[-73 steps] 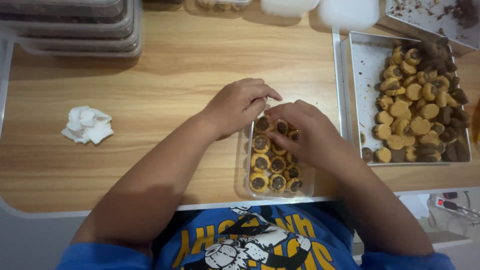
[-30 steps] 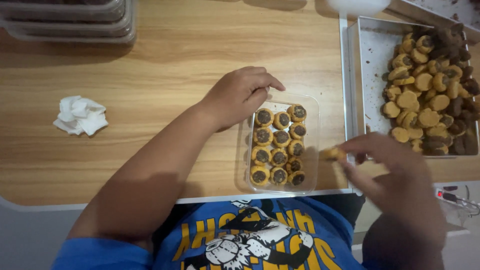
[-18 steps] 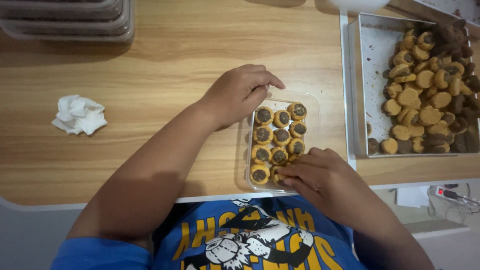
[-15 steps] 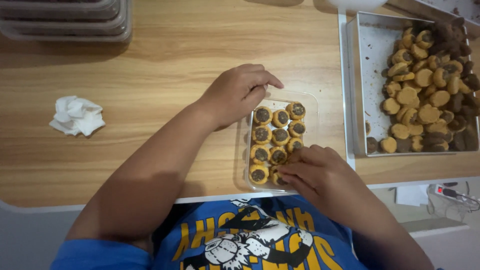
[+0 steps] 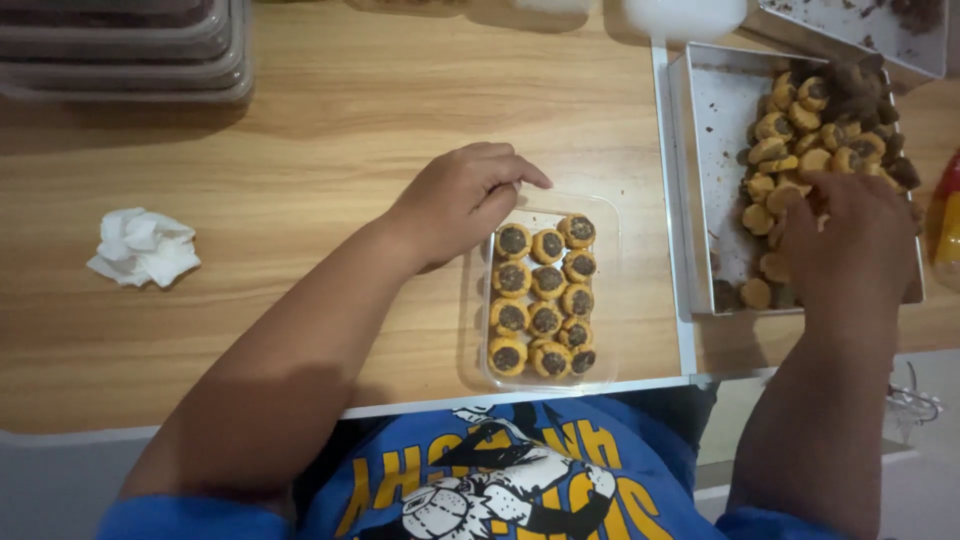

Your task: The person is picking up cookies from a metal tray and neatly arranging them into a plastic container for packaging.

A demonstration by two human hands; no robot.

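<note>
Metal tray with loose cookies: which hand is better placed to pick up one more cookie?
The right hand. It is already over the cookies in the metal tray, while the left hand rests at the clear box, apart from the tray.

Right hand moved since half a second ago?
Yes. The right hand left the clear container and went right, now over the cookies in the metal tray.

Blue short-sleeved T-shirt (image 5: 520, 480) — yellow lettering, black-and-white graphic print
</note>
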